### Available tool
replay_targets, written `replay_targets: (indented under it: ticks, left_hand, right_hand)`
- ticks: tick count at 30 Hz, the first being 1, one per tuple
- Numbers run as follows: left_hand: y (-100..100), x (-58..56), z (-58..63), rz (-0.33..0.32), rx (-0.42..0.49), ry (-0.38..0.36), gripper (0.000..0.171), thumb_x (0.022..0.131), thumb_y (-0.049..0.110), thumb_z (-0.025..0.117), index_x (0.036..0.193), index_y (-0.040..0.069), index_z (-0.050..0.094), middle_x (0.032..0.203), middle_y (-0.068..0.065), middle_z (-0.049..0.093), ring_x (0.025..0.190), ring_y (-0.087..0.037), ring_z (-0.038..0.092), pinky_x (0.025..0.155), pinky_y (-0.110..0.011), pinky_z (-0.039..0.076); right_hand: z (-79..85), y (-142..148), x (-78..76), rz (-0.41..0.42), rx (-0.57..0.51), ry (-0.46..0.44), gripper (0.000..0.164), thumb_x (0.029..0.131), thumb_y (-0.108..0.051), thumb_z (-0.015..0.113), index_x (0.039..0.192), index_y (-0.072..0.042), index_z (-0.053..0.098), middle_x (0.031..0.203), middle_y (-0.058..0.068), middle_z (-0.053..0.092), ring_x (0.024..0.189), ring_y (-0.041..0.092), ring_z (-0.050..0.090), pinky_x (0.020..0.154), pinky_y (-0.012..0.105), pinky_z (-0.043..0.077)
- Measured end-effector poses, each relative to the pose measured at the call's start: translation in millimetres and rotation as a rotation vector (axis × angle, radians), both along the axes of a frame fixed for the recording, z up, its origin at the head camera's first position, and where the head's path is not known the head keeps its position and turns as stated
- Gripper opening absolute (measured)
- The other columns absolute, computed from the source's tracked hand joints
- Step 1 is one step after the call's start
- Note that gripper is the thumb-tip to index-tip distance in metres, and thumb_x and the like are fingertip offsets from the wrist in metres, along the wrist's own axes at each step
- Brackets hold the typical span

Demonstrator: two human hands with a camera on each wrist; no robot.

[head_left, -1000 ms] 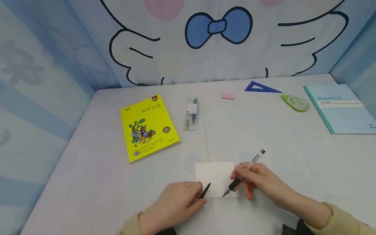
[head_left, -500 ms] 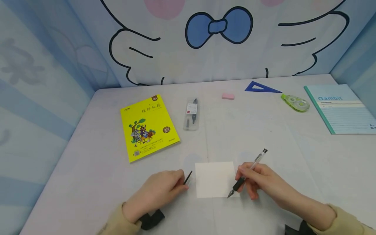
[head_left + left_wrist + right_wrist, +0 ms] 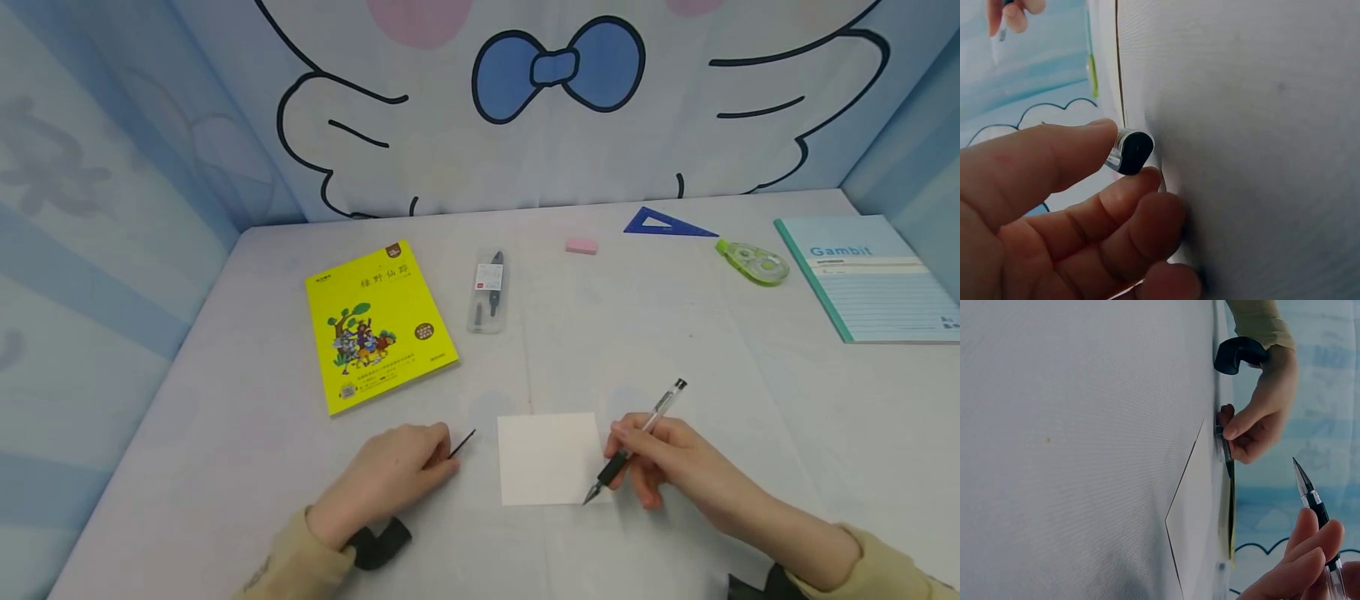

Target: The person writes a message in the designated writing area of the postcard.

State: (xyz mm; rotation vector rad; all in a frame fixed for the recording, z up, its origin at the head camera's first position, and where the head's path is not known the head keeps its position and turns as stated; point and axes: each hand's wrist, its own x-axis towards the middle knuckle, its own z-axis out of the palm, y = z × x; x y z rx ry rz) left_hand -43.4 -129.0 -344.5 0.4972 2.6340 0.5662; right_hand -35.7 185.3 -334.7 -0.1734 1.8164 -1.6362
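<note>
Between thumb and fingers, my left hand (image 3: 393,467) pinches a pen cap (image 3: 462,444), whose dark clip sticks out toward the paper. Close up in the left wrist view, the cap (image 3: 1135,152) is clear with a black end, held low beside the white tabletop. My right hand (image 3: 667,454) grips an uncapped gel pen (image 3: 615,467) with a black grip and a clear barrel. The pen's metal tip points down at the lower right part of a blank white paper (image 3: 547,458). In the right wrist view the pen (image 3: 1315,506) shows its bare tip.
A yellow book (image 3: 382,333) lies at the left, next to a clear compass case (image 3: 487,312). Toward the back are a pink eraser (image 3: 582,246), a blue set square (image 3: 663,225), a green correction tape (image 3: 757,264) and a notebook (image 3: 877,292).
My left hand has moved left and slightly away from me, off the paper's edge, with the cap still in its fingers. My right hand and pen have shifted slightly right.
</note>
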Motion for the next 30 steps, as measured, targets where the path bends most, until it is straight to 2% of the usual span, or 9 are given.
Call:
replay_targets:
  ticks: [9,13,17,22,24,26,28,30]
  left_hand:
    - [4,-0.2,0.1,-0.068,-0.059,0.056,0.022,0.087,0.026,0.061,0.074,0.016,0.048,0.058,0.005,0.045,0.051,-0.009,0.040,0.045,-0.021,0.032]
    - [4,0.2,0.4,-0.058,-0.053,0.069,0.019,0.087,0.025,0.061,0.077,0.015,0.049,0.059,0.005,0.045,0.051,-0.009,0.040,0.045,-0.022,0.032]
    - [3,0.9,1.1,-0.039,-0.047,0.077,0.016,0.087,0.025,0.061,0.082,0.014,0.051,0.060,0.006,0.046,0.052,-0.009,0.041,0.045,-0.022,0.033]
    - [4,2.6,0.2,-0.016,-0.086,0.144,0.024,0.086,0.034,0.062,0.094,0.013,0.055,0.070,0.005,0.051,0.058,-0.009,0.042,0.048,-0.021,0.035]
    - [6,2.8,-0.1,-0.030,-0.110,0.193,0.034,0.084,0.041,0.064,0.102,0.012,0.057,0.080,0.004,0.054,0.066,-0.010,0.044,0.054,-0.022,0.038]
    - [9,2.5,0.8,-0.073,-0.139,0.243,0.050,0.081,0.048,0.064,0.113,0.010,0.057,0.097,0.000,0.058,0.080,-0.013,0.049,0.065,-0.026,0.044]
    - [12,2.5,2.1,-0.151,-0.173,0.272,0.065,0.079,0.054,0.063,0.126,0.010,0.052,0.119,-0.004,0.055,0.102,-0.019,0.050,0.084,-0.033,0.046]
    - [15,3.3,3.1,-0.251,-0.199,0.274,0.074,0.079,0.057,0.061,0.135,0.012,0.045,0.138,-0.004,0.045,0.125,-0.025,0.040,0.102,-0.044,0.037]
  right_hand:
    - [-0.6,2,1.2,-0.016,0.010,0.004,0.031,0.098,-0.031,0.043,0.095,-0.003,0.055,0.070,0.000,0.067,0.048,0.007,0.050,0.048,0.027,0.045]
    - [-2.0,2,2.4,-0.024,0.032,0.042,0.021,0.094,-0.025,0.052,0.094,-0.004,0.055,0.062,-0.001,0.063,0.049,0.009,0.051,0.049,0.029,0.045]
    - [-3.9,2,3.6,-0.033,0.059,0.068,0.011,0.090,-0.018,0.059,0.092,-0.008,0.055,0.064,0.000,0.062,0.049,0.009,0.049,0.048,0.030,0.044]
    - [-6.1,1,4.1,-0.042,0.083,0.062,0.015,0.087,-0.017,0.063,0.093,-0.006,0.054,0.067,-0.002,0.058,0.047,0.008,0.044,0.046,0.030,0.042]
    - [-6.8,1,4.3,-0.042,0.089,0.061,0.021,0.086,-0.019,0.064,0.094,-0.003,0.053,0.066,-0.002,0.056,0.047,0.008,0.043,0.046,0.030,0.041]
    - [-7.2,1,4.4,-0.043,0.092,0.063,0.022,0.086,-0.020,0.065,0.094,-0.003,0.052,0.066,-0.002,0.056,0.047,0.008,0.043,0.046,0.030,0.041]
    - [-7.5,1,4.3,-0.042,0.090,0.066,0.021,0.086,-0.020,0.064,0.094,-0.004,0.052,0.065,-0.002,0.055,0.047,0.008,0.044,0.046,0.031,0.041]
    - [-7.5,0,4.0,-0.041,0.088,0.068,0.020,0.087,-0.020,0.064,0.093,-0.005,0.053,0.065,-0.002,0.056,0.047,0.008,0.044,0.046,0.031,0.041]
